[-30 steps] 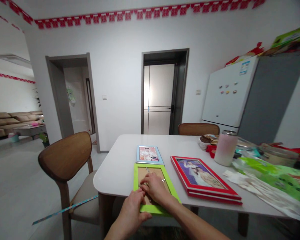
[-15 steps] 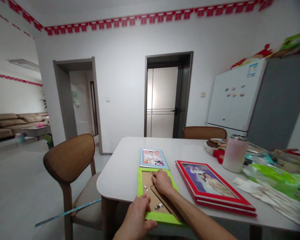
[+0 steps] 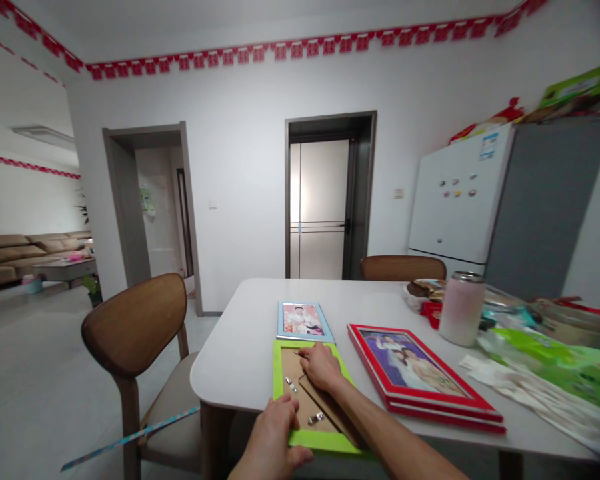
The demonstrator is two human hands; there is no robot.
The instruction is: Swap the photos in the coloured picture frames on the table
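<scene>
A lime-green picture frame (image 3: 279, 367) lies back side up at the table's near edge, showing its brown backing board (image 3: 293, 368). Small metal clips sit on the board, one clip (image 3: 291, 385) on the left and another clip (image 3: 316, 419) lower down. My left hand (image 3: 276, 433) grips the frame's lower left corner, fingers over the side and thumb at the bottom edge. At the top of the board, my right hand (image 3: 322, 368) has its fingers closed on a metal clip (image 3: 299, 353). My right forearm covers part of the frame's right side and the brown stand leg (image 3: 325, 407).
Beyond the green frame lies a light-blue framed photo (image 3: 303, 320). Stacked red frames (image 3: 380, 377) rest on the right. A pink-white bottle (image 3: 461, 310), white gloves (image 3: 525, 393) and green packaging (image 3: 560, 360) crowd the table's right side. A wooden chair (image 3: 137, 327) stands left.
The view has shifted slightly to the right and upward. My right hand stays at the upper clip with little visible movement; my left hand keeps holding the frame's corner.
</scene>
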